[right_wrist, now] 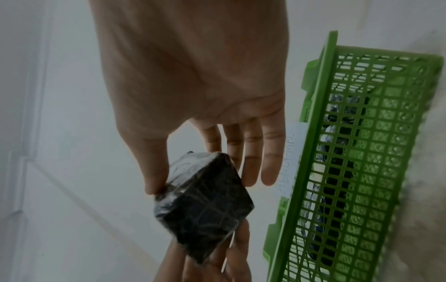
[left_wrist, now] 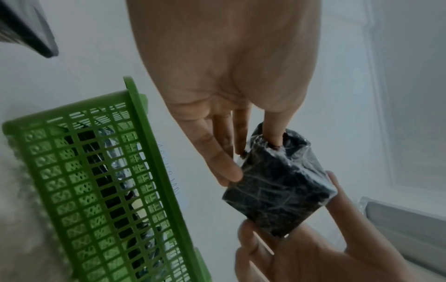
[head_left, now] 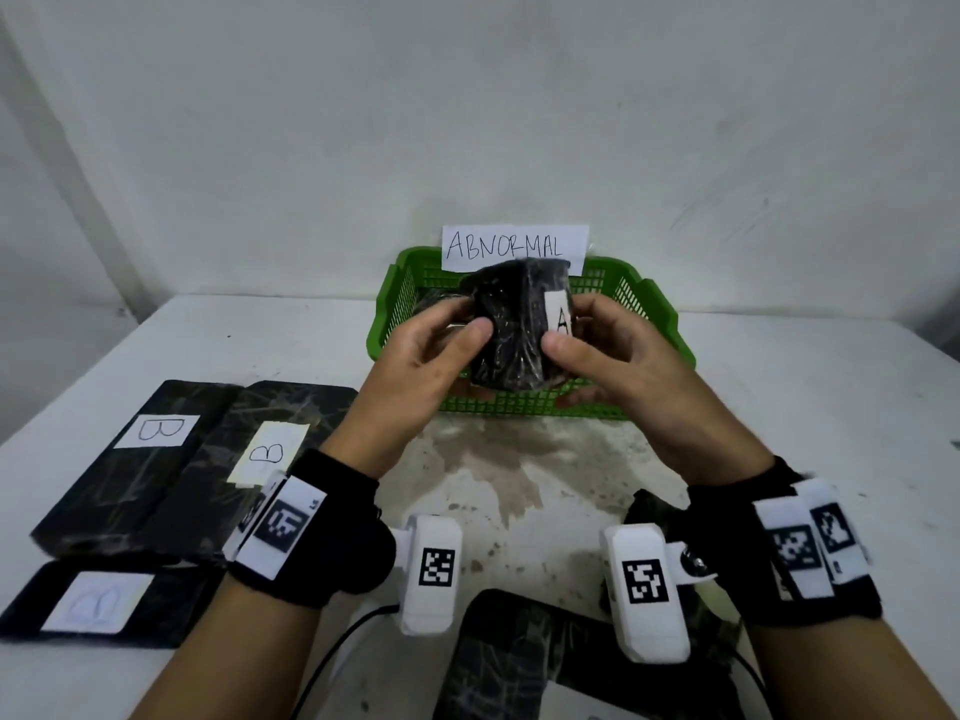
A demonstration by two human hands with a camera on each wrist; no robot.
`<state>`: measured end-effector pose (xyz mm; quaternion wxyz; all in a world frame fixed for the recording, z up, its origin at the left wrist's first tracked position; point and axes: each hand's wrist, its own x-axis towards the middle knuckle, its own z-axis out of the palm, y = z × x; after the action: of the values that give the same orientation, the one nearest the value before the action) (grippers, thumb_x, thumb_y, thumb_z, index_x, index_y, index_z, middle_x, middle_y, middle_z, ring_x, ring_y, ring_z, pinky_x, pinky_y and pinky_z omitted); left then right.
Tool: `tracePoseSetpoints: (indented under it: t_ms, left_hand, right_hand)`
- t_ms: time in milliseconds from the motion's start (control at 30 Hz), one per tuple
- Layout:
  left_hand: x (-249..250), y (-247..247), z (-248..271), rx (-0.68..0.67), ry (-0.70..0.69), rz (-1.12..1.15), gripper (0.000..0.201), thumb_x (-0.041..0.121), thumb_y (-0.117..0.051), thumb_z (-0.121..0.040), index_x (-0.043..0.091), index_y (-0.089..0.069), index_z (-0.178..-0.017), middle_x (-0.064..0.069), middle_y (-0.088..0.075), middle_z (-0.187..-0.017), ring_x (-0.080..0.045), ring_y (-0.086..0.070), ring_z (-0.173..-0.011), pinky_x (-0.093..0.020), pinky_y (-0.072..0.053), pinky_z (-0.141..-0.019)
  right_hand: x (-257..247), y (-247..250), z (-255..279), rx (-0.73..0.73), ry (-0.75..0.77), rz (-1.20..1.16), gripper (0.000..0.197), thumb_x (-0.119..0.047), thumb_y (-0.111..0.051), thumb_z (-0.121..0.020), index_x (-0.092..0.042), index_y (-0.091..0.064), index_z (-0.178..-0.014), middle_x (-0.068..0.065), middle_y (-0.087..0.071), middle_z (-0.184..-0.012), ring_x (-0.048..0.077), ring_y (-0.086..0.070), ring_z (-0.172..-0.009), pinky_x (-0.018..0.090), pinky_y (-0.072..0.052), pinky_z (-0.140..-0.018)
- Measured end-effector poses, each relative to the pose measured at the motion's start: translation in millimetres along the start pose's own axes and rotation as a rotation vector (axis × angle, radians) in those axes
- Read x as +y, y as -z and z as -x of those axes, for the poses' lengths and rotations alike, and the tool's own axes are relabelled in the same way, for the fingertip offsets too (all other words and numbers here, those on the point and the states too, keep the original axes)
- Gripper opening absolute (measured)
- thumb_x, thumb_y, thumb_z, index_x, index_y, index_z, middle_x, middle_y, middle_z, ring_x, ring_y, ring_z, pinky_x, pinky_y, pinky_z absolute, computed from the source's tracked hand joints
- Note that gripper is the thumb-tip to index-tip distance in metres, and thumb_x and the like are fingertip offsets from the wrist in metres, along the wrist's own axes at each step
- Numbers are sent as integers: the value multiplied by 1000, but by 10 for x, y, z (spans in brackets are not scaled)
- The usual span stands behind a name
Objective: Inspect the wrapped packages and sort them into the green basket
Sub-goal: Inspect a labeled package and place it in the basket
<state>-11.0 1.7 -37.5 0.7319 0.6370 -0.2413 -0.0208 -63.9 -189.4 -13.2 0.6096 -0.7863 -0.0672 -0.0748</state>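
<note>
Black film-wrapped package (head_left: 511, 332), white label reading "A", held above the green basket (head_left: 660, 314), pinched between left hand (head_left: 415, 366) and right hand (head_left: 623, 366); each grip closed on it, thumb opposite fingers. Behind the basket, a paper sign (head_left: 515, 247) reading "ABNORMAL"; another wrapped package inside. Left on the white, stained tabletop (head_left: 519, 485), three flat black packages (head_left: 156, 459) labelled "B". More black packages near the front edge. Plain white wall behind.

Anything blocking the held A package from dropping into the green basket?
Nothing visible. Both hands, left and right, hold the A package above the green basket; another wrapped package lies inside, leaving room.
</note>
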Motion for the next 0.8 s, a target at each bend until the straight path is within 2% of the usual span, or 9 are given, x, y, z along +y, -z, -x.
tracePoseSetpoints:
  t_ms: [133, 233, 300, 367, 433, 467, 533, 633, 800]
  left_hand:
    - [45, 0, -24, 47, 1, -84, 33, 40, -63, -79, 26, -64, -108, 14, -75, -89, -6, -71, -89, -29, -60, -62]
    - [79, 49, -82, 92, 21, -194, 33, 42, -71, -81, 24, -65, -108, 3, -74, -90, -7, -71, -83, -24, -55, -59]
    - [113, 83, -137, 102, 19, -278, 34, 39, -73, -84, 22, -64, -112, -1, -72, -92, -7, -70, -74, -24, -56, -60]
    - [172, 101, -213, 65, 18, -319, 29, 40, -69, -88, 24, -65, -111, -1, -72, -93, -7, -68, -69, -29, -59, -65]
    - [209, 126, -319, 36, 19, -295, 22, 43, -60, -93, 27, -66, -107, 1, -73, -93, -7, -66, -71, -30, -58, -71]
    - [207, 154, -380, 46, 13, -312, 25, 46, -54, -96, 27, -66, -106, 2, -74, -94, -7, -67, -74, -29, -56, -73]
    - [163, 220, -535, 107, -1, -403, 34, 52, -45, -99, 27, -67, -105, 3, -75, -92, -5, -69, -77, -28, -52, -76]
    - [17, 235, -749, 169, -21, -574, 40, 47, -40, -103, 17, -67, -99, -1, -73, -84, -16, -70, -83, -36, -54, -84]
    - [-296, 193, -967, 61, 36, -808, 34, 41, -45, -102, 15, -64, -95, -4, -71, -82, -23, -67, -80, -43, -54, -81]
  right_hand:
    - [-25, 15, -2, 22, -14, -21, 60, -52, -74, -77, -29, -57, -130, -6, -78, -106, 9, -73, -101, 38, -59, -84]
    - [-56, 1, -57, 65, -30, -78, 61, -46, -72, -72, -27, -57, -129, -6, -75, -111, 13, -74, -100, 36, -62, -78]
    - [-70, -13, -143, 106, -42, -51, 57, -42, -75, -77, -26, -58, -129, -2, -71, -117, 15, -74, -101, 41, -63, -80]
    - [-111, 24, -266, 134, -55, -57, 41, -27, -75, -87, -24, -59, -125, 0, -71, -110, 15, -75, -91, 37, -64, -72]
    - [-179, 105, -418, 152, -58, -40, 33, -17, -72, -92, -21, -60, -122, 3, -73, -104, 17, -73, -80, 33, -61, -63]
    - [-205, 140, -504, 162, -71, -21, 31, -15, -71, -93, -20, -60, -121, 6, -73, -104, 19, -71, -76, 34, -60, -63]
    - [-227, 202, -689, 169, -106, 37, 25, -12, -68, -94, -21, -60, -115, 13, -69, -104, 27, -64, -74, 42, -59, -72]
    - [-168, 255, -959, 170, -200, 154, 14, -14, -68, -93, -22, -59, -100, 19, -70, -105, 34, -65, -78, 55, -59, -86]
    - [-47, 357, -1214, 190, -358, 339, 18, -18, -70, -92, -7, -57, -84, 10, -64, -86, 32, -74, -85, 49, -64, -76]
